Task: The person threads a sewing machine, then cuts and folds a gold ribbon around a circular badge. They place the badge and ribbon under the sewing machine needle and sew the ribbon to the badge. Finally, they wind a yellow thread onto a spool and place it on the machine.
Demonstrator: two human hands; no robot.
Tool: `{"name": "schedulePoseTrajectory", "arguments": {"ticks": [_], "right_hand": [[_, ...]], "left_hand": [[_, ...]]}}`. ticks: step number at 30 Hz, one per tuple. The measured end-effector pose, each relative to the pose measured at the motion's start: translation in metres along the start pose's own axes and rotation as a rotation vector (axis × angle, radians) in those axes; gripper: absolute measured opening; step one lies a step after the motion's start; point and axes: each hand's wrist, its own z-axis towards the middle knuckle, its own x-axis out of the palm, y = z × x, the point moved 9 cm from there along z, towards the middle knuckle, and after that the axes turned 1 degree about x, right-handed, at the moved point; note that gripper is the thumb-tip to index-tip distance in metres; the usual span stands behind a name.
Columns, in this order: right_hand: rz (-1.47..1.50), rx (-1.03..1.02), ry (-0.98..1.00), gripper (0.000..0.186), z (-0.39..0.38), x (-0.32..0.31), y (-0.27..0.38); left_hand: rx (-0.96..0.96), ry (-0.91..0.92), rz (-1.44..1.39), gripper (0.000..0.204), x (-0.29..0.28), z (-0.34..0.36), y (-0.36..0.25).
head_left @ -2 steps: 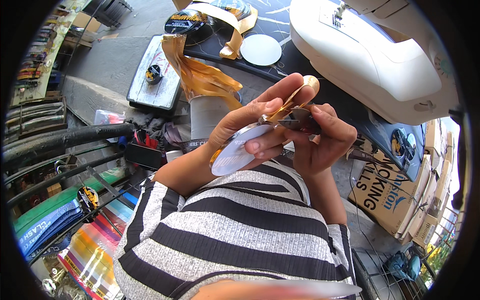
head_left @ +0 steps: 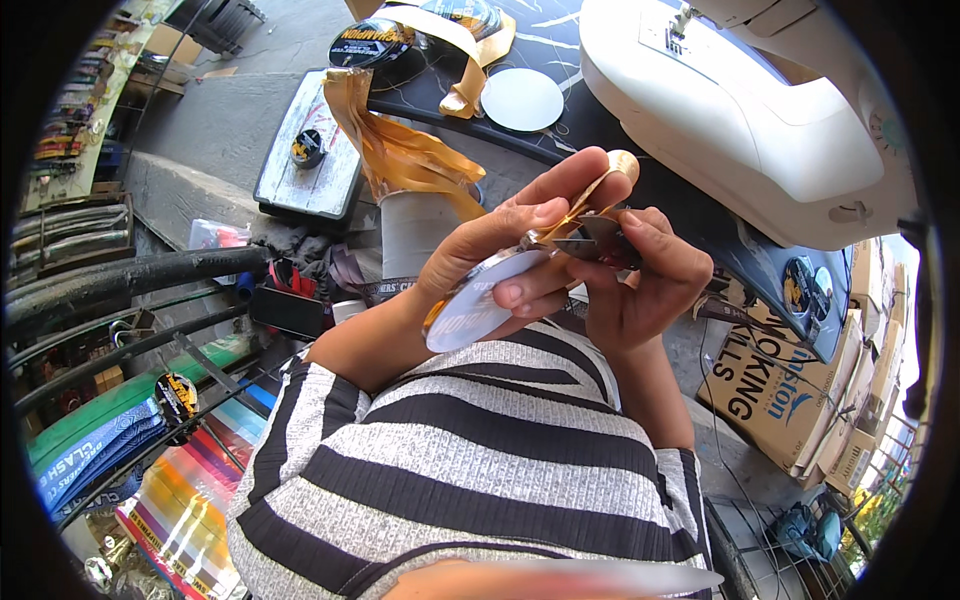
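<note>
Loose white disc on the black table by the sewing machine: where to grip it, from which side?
Grip the white disc at its rim, probably at the near edge, coming from above. It lies flat on the black table, so only the rim gives purchase. The sewing machine crowds its right and the gold ribbon its left.

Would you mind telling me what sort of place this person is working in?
Probably a small sewing or medal-making workshop that opens onto a street: a white sewing machine on a dark worktable, loose gold ribbon, and cardboard boxes stacked beside the person.
</note>
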Motion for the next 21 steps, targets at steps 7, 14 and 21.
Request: {"name": "schedulePoseTrajectory", "arguments": {"ticks": [7, 14, 21], "right_hand": [[0.079, 0.024, -0.028, 0.046, 0.003, 0.0021, -0.0013], [0.047, 0.052, -0.01, 0.045, 0.003, 0.0025, -0.001], [0.089, 0.062, -0.14, 0.055, -0.0011, -0.0029, -0.0038]], "left_hand": [[0.027, -0.078, 0.099, 0.051, 0.0002, -0.0009, -0.0008], [0.037, -0.081, 0.101, 0.052, 0.0013, -0.0004, -0.0025], [0.049, -0.059, 0.142, 0.052, 0.0012, 0.0004, -0.0042]]}}
